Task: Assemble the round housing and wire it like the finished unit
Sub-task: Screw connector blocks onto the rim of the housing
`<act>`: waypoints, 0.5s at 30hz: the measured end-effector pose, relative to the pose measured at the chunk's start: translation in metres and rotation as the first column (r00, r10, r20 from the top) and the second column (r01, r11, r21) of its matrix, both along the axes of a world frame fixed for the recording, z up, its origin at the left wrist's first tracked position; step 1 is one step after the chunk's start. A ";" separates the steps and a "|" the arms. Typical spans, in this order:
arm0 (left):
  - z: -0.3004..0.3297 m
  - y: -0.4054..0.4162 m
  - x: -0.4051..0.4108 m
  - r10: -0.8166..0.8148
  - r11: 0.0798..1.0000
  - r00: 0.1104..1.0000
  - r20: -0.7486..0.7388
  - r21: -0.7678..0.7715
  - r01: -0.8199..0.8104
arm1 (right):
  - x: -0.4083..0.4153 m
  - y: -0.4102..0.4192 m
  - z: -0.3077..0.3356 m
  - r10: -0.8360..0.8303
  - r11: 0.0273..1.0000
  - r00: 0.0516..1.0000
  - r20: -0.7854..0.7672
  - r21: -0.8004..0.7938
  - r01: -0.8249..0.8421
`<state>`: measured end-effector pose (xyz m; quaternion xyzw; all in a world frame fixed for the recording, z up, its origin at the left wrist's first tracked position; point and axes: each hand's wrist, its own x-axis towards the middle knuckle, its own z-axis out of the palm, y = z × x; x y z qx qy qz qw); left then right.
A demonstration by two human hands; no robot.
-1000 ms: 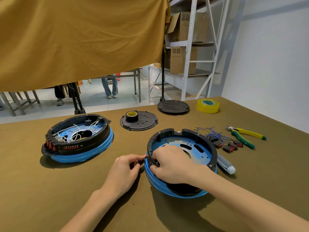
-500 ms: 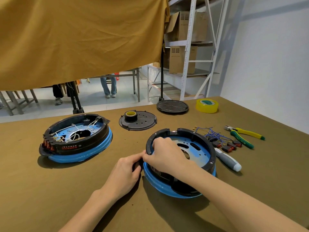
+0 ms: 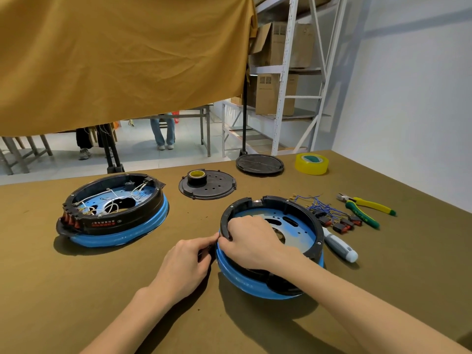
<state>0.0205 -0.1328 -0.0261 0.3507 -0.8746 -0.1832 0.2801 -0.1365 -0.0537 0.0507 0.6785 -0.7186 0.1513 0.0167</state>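
Head view, and both hands are on the round housing (image 3: 270,241), which sits on the brown surface (image 3: 76,290) just right of centre, close to the person. The right hand (image 3: 251,242) comes in over the near-left rim, fingers curled over the black ring (image 3: 293,203) and grasping it. The left hand (image 3: 185,260) works from outside, thumb and forefinger pinched at the seam where the ring meets the blue base (image 3: 245,282); what lies between those fingertips I cannot tell.

My read: this is the ring being seated onto the base. To do it well, keep the right hand pressing down evenly while the left guides the edge at the seam, working round the rim rather than forcing one spot, or the ring may ride up opposite.

Orientation now. The housing is round, so no long axis across the surface; its axis runs upward and its open face looks up. It appears slightly tilted, near side higher. A notch in the ring shows at the far rim, and a black tab juts out on the near side.

For reference, the finished unit (image 3: 115,210) sits well apart on the left, wired, with red switches facing near-left. Loose wires and switches (image 3: 329,213) lie just beside the housing's far-right side, and a screwdriver (image 3: 338,245) touches or nearly touches its right edge.
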 end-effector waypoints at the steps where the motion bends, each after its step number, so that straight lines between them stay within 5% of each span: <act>1: 0.001 0.000 0.000 -0.007 1.000 1.000 -0.012 0.024 0.007 | -0.003 0.002 0.001 0.015 1.000 1.000 0.009 0.007 -0.015; 10: 0.008 0.022 -0.023 0.018 0.921 0.945 -0.325 0.373 0.111 | -0.030 0.052 -0.003 0.186 0.975 0.975 0.124 0.097 -0.199; 15: 0.014 0.026 -0.032 -0.058 0.877 0.907 -0.417 0.413 0.246 | -0.069 0.047 0.005 0.120 0.970 0.896 0.427 -0.241 -0.015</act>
